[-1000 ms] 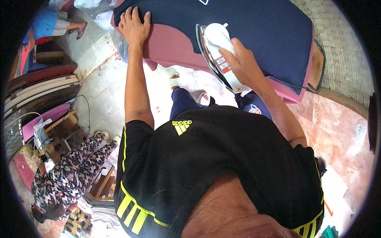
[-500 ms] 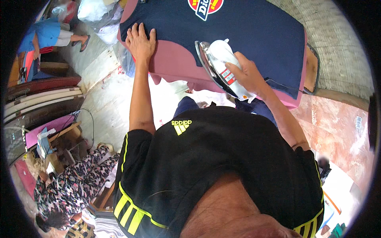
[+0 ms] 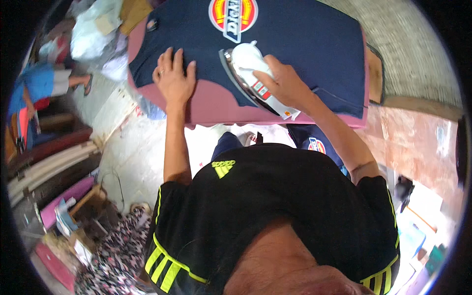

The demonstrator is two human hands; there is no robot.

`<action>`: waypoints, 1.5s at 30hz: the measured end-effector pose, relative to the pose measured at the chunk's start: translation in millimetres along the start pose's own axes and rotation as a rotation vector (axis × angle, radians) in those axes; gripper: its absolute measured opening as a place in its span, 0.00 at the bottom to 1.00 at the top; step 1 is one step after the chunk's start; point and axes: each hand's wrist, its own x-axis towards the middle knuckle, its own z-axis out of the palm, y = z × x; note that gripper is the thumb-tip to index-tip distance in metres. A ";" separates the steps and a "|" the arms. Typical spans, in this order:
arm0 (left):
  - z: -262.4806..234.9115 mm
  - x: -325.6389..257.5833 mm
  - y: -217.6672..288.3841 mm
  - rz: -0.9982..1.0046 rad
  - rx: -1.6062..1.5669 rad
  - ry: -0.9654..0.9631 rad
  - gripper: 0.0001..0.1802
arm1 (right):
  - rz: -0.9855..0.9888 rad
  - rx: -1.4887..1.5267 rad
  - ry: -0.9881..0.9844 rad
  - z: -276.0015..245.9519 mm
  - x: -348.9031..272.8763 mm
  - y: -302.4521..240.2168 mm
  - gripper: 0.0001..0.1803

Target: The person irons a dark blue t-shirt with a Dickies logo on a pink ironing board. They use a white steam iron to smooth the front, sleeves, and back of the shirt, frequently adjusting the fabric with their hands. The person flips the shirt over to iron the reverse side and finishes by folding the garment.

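Navy blue cotton T-shirt with a round red-and-yellow chest print lies spread flat on a pink padded ironing board. Shirt covers most of the board; a bare pink strip shows along the near edge and at the near left corner. The shirt's near hem runs just inside the board's front edge, and its right side reaches almost to the right edge. Open fabric lies above and right of the iron, up to the chest print.

Right hand is wrapped around the handle of a white electric iron with a shiny metal soleplate, fingers closed on it. Iron sits on the shirt near the middle of the board, tip pointing away from the person, heel near the front edge.

Left hand is flat, palm down, fingers slightly spread, pressing the shirt's left hem, heel of the hand over bare pink padding. It holds nothing. Hands are apart, iron between them.
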 end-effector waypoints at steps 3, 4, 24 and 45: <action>-4.5 -5.5 -5.3 -0.022 -0.011 -0.062 0.27 | -0.104 -0.155 0.035 -10.7 -13.7 14.7 0.19; -6.7 -6.2 -6.1 -0.037 0.001 -0.086 0.28 | -0.115 -0.215 0.041 -13.9 -17.3 19.2 0.18; 7.4 -33.4 175.1 0.442 -0.199 -0.491 0.40 | 0.260 -0.377 0.594 -160.0 -49.6 194.6 0.23; 18.8 -57.5 265.8 0.384 -0.160 -0.453 0.45 | 0.251 -0.301 0.717 -264.5 -28.9 288.6 0.23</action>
